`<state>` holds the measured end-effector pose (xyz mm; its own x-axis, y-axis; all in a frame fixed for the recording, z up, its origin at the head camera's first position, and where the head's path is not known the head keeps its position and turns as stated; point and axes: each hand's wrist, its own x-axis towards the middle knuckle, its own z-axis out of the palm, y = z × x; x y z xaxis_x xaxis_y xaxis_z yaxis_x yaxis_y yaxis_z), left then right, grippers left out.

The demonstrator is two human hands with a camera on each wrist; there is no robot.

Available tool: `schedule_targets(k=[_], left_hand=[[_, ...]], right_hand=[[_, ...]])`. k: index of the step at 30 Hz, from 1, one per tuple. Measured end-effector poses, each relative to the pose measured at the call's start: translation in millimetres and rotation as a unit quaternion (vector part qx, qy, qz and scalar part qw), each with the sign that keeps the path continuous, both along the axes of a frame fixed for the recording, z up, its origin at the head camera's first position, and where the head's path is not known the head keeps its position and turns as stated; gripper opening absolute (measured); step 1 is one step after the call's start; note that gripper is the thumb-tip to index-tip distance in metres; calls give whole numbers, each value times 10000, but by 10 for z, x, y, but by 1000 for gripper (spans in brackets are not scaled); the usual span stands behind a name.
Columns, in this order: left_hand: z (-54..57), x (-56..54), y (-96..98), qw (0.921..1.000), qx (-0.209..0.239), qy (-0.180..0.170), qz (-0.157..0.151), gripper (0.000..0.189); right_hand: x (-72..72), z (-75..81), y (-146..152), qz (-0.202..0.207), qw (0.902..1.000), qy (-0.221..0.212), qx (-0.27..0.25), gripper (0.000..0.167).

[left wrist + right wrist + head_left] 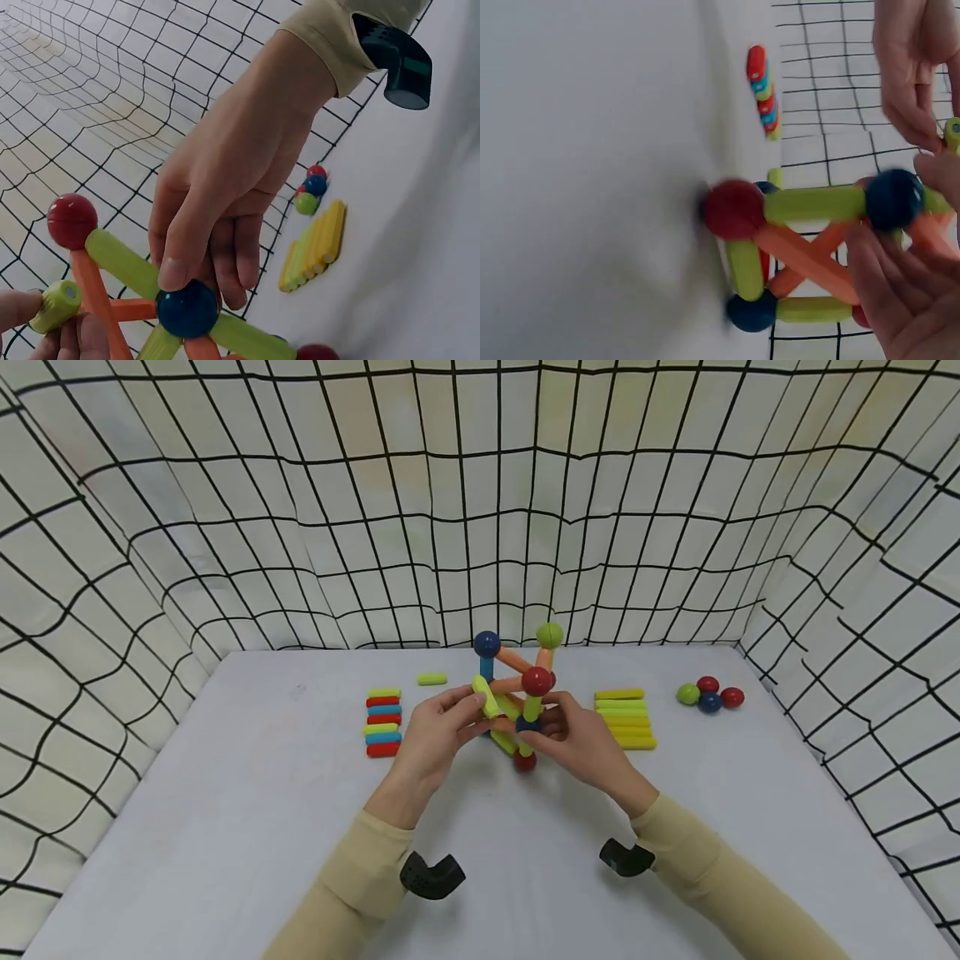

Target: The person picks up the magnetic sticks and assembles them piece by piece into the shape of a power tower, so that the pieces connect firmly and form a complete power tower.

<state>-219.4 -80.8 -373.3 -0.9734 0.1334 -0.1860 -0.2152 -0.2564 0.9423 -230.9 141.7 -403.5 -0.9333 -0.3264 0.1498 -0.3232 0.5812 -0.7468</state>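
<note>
A frame of magnetic sticks and balls stands upright in the middle of the table, with orange, yellow-green and blue sticks. My left hand point(433, 731) pinches a short yellow-green magnetic stick point(485, 697) between thumb and fingers, beside the frame's left side. On the other side, my right hand point(583, 739) grips the frame at a blue ball point(187, 309), thumb and fingers about it. Above that joint sits a red ball point(536, 682); a lower red ball point(734, 210) is at the base. A blue ball point(487, 644) and a green ball point(550, 635) top the back.
Short red, blue and yellow-green sticks point(383, 720) lie in a column at left. One yellow-green stick point(432, 679) lies alone behind them. Longer yellow sticks point(628, 722) are lined up at right, and several loose balls point(709, 702) cluster beyond. Black netting point(495, 518) surrounds the white table point(247, 827).
</note>
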Motion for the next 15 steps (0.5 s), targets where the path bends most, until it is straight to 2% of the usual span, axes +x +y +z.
schedule_targets(k=[5,8,10,12,15], left_hand=[[84,-29,18,9980,522,-250,241,43],[132,-65,13,9960,768,-307,343,44],[157,-90,8,9954,826,-314,365,44],[182,-113,10,9949,848,-379,381,43],[216,-139,27,9952,829,-382,344,42]], right_hand=[[-29,119,50,1004,9946,-245,-87,39],[-125,207,150,1391,9875,-735,-37,38],[-207,267,230,1412,9834,-1136,-24,39],[-285,326,310,1221,9831,-1361,-21,39],[-384,373,389,634,9901,-1250,37,41]])
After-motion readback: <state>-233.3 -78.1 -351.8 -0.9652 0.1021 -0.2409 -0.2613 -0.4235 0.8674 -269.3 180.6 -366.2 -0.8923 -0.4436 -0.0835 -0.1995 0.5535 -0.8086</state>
